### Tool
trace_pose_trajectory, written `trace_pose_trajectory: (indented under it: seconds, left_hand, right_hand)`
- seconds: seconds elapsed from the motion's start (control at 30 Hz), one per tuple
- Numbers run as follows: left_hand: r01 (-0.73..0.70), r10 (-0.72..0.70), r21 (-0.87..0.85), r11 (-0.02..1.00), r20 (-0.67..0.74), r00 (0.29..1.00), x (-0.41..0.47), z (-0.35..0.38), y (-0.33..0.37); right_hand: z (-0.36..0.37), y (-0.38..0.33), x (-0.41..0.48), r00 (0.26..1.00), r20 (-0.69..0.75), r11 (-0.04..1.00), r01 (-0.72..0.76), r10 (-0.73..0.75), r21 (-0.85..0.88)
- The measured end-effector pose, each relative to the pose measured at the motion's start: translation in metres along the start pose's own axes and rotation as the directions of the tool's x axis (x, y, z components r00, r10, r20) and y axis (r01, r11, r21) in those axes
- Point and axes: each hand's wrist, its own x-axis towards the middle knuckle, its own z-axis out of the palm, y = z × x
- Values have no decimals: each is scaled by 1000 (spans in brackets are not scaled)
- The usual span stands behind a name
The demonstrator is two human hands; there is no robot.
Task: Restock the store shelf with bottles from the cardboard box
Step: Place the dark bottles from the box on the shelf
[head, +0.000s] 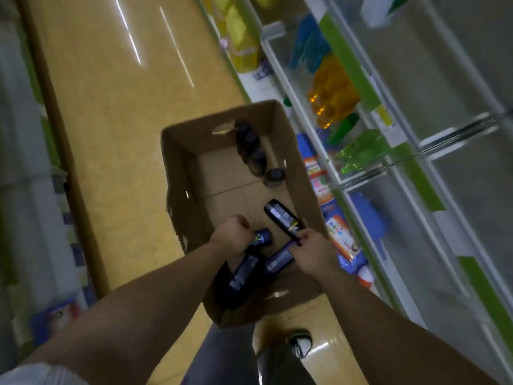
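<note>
Broad yellow aisle floor [116,120] left of the cardboard box [177,173], right wall near the shelf [358,187] edge. Inside, left hand [231,236] curled round a dark bottle [262,238], right hand [311,247] pinching a second bottle [280,215]; upright bottles [251,145] by the far wall.

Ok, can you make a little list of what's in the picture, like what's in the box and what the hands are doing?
box: cardboard box, open, on the floor
left grip: holds a dark blue bottle
right grip: holds a dark bottle
standing bottles: row by the box's right wall
shelf: right side, holds orange bottles and green bottles
</note>
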Motion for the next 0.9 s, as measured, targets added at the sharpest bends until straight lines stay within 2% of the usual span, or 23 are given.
trace_pose_trajectory:
  seconds: [0.23, 0.37, 0.47, 0.57, 0.67, 0.77, 0.83, 0.9]
  left_hand:
    - [-46, 27, 316, 948, 65, 998, 56, 38, -24]
    - [-55, 38, 446, 893, 49, 998, 80, 46, -37]
    - [-127, 126, 468, 874, 35, 991, 94, 57, -38]
    - [-229, 237, 482, 846, 46, 971, 103, 68, -31]
    - [-375, 417, 474, 797, 18, 909, 110, 80, -17]
    - [-520, 641, 568, 638, -16, 768, 120, 92, 3]
    - [-552, 694, 649, 524, 50, 718, 128, 101, 16]
    - [-567, 680, 696, 441, 153, 717, 134, 107, 23]
  right_hand:
    - [55, 29, 68, 963, 85, 962, -244, 256, -125]
    - [81, 41, 95, 905, 112, 907, -418, 411, 45]
    - [92, 50, 115, 849, 102, 817, -527, 518, 235]
    - [98, 59, 132, 815, 102, 764, -572, 570, 297]
    - [104, 62, 143, 797, 82, 741, -590, 599, 321]
    - [113, 62, 143, 792, 32, 740, -583, 610, 335]
    - [118, 64, 141, 775, -11, 722, -583, 632, 373]
    - [120, 67, 142, 769, -14, 708, -581, 639, 401]
